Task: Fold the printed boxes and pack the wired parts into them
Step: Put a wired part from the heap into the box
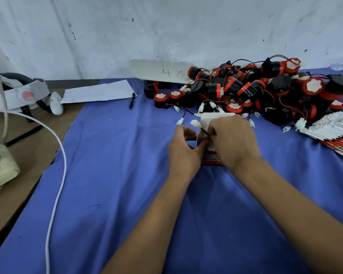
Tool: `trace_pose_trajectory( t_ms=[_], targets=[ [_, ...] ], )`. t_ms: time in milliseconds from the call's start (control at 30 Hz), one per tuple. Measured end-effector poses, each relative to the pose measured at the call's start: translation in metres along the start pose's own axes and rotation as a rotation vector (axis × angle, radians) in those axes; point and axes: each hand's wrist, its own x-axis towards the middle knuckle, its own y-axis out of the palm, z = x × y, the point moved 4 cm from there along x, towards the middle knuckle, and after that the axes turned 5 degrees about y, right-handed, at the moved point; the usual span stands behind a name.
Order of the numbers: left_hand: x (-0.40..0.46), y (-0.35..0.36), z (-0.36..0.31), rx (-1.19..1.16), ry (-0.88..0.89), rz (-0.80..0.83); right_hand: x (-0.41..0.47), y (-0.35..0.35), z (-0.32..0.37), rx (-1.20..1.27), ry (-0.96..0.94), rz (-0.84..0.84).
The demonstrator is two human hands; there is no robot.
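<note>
A printed box (pixel 205 123), white with a red and black lower edge, stands upright on the blue cloth between my hands. My left hand (pixel 184 149) grips its left side. My right hand (pixel 233 141) covers the front of the box and pinches a red and black wire. The wire's white connector (pixel 195 123) sticks out at the box's upper left. The part on that wire is hidden behind my right hand. A big heap of black and red wired parts (pixel 251 89) lies just behind the box. Flat printed boxes (pixel 333 133) are fanned out at the right.
A blue cloth (pixel 115 175) covers the table. A black pen (pixel 132 100), a sheet of paper (pixel 99 93) and a white card marked 46 (pixel 162 73) lie at the back. A white cable (pixel 57 175) runs along the left edge, past a headset (pixel 22 93).
</note>
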Motion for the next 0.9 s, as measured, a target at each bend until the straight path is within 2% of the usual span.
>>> trace_pose_trajectory(
  t_ms=[200, 533, 767, 900],
  targets=[
    [0.002, -0.001, -0.001, 0.016, 0.004, -0.009, 0.003, 0.007, -0.004, -0.13, 0.026, -0.005],
    [0.0, -0.002, -0.002, -0.01, -0.005, -0.023, -0.015, 0.012, 0.002, -0.156, -0.066, 0.208],
    [0.0, -0.001, -0.005, 0.018, 0.036, -0.011, -0.005, 0.004, 0.001, 0.035, 0.02, 0.314],
    [-0.001, -0.001, -0.008, 0.076, 0.056, 0.015, 0.003, 0.0, 0.009, 0.059, 0.114, 0.28]
  ],
)
